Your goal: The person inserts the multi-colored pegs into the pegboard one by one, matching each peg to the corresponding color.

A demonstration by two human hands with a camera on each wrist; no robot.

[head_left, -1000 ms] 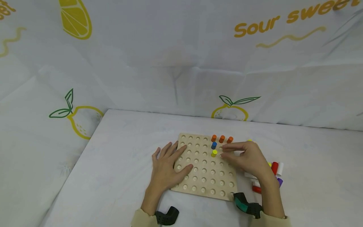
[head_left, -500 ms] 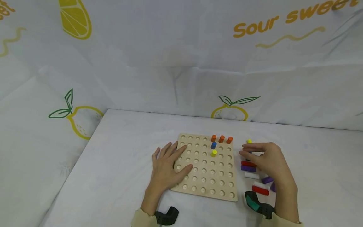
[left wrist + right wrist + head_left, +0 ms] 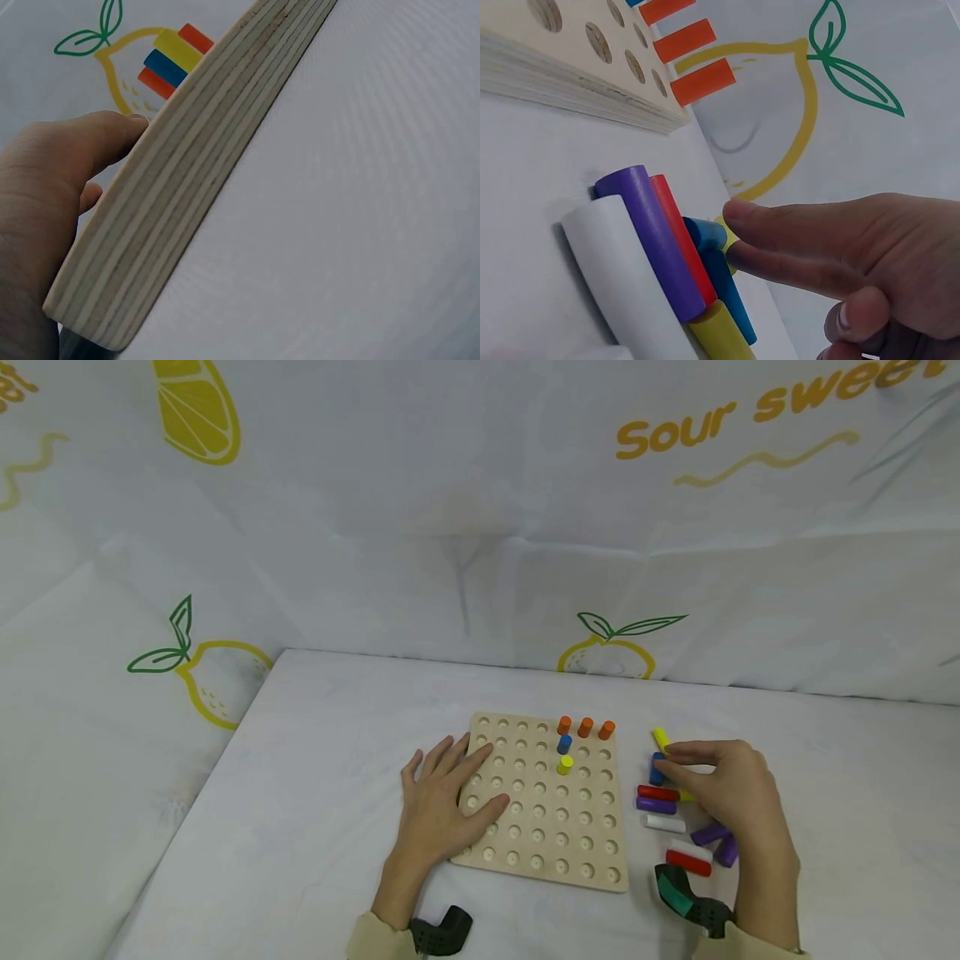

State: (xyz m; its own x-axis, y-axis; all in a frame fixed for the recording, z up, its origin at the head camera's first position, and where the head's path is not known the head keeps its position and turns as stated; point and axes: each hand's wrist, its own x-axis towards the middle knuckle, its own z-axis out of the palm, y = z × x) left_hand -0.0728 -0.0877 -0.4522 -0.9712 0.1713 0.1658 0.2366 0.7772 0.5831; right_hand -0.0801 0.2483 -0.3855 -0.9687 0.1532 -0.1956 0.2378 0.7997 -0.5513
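A pale wooden pegboard [image 3: 551, 827] with rows of round holes lies on the white table. Three orange pegs [image 3: 586, 727] stand along its far right edge. A blue upright peg [image 3: 564, 745] and a yellow upright peg [image 3: 565, 766] stand in front of the leftmost orange one. My left hand [image 3: 438, 806] rests spread on the board's left edge. My right hand [image 3: 731, 781] reaches over the loose pegs, thumb and index finger apart. Their tips are at a loose blue peg [image 3: 656, 770] and a loose yellow peg [image 3: 660, 738]; in the right wrist view they overlap the yellow one.
Right of the board lie more loose pegs: a red peg [image 3: 657, 793], a purple peg [image 3: 656, 806] and a white peg [image 3: 664, 823]. Nearer me are another red peg [image 3: 688, 863] and more purple ones. A white cloth with lemon drawings [image 3: 608, 657] hangs behind the table.
My right hand has moved right, from beside the upright yellow peg to the loose pegs. My left hand and the upright pegs stay where they were.
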